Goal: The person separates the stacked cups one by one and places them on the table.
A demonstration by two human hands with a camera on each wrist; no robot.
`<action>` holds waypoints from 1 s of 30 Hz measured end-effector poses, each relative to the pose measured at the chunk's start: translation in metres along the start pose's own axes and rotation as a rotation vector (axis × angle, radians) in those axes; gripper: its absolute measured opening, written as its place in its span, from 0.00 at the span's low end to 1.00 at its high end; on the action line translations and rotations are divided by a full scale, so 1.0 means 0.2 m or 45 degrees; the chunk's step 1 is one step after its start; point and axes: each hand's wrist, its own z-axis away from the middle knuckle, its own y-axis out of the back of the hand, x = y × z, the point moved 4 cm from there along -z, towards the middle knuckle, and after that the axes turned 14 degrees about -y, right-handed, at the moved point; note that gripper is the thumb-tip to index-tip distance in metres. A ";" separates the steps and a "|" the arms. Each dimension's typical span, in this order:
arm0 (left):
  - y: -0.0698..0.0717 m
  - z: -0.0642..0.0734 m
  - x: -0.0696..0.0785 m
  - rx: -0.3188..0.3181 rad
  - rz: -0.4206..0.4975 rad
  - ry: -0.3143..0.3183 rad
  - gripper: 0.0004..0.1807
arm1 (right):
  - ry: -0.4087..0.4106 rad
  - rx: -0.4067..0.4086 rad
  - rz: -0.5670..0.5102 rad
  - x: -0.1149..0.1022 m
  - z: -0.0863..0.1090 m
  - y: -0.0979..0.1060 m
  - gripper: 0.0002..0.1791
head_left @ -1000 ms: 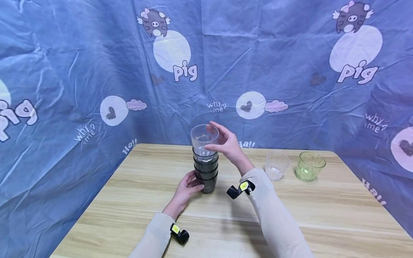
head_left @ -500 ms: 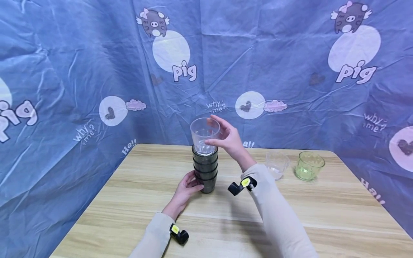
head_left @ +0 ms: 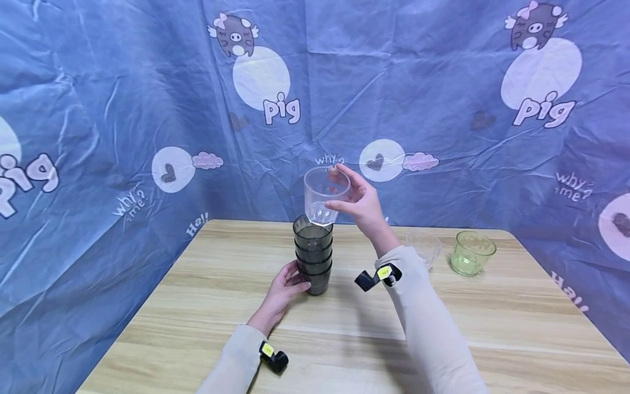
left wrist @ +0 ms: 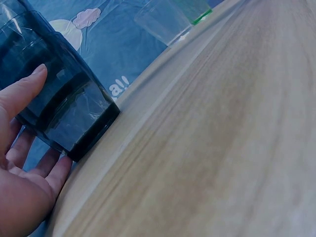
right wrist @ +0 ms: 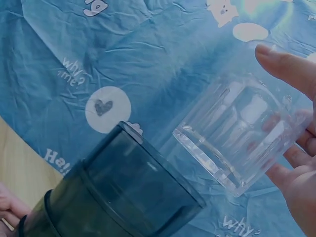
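Observation:
A stack of several dark grey cups [head_left: 313, 254] stands upright on the table, one nested in another. My left hand [head_left: 283, 290] holds the lowest cup from its left side; in the left wrist view the thumb [left wrist: 24, 91] lies along the dark wall and the fingers curl near the base. Above the stack, my right hand [head_left: 361, 205] grips a clear cup [head_left: 322, 200] between thumb and fingers. That clear cup [right wrist: 237, 131] is apart from the top dark cup [right wrist: 133, 182] in the right wrist view, its base beside the dark rim.
On the right of the wooden table [head_left: 221, 323] stand another clear cup [head_left: 427, 247], partly behind the right sleeve, and a green cup [head_left: 471, 254]. A blue printed cloth [head_left: 275, 180] hangs behind the table and along its sides.
My right hand has lifted the clear cup up out of the top dark cup and moved it slightly right. The left hand and the dark stack have stayed in place.

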 end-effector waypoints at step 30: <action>0.00 0.00 0.00 0.002 0.018 0.005 0.42 | -0.099 0.319 -0.074 0.09 0.08 0.36 0.45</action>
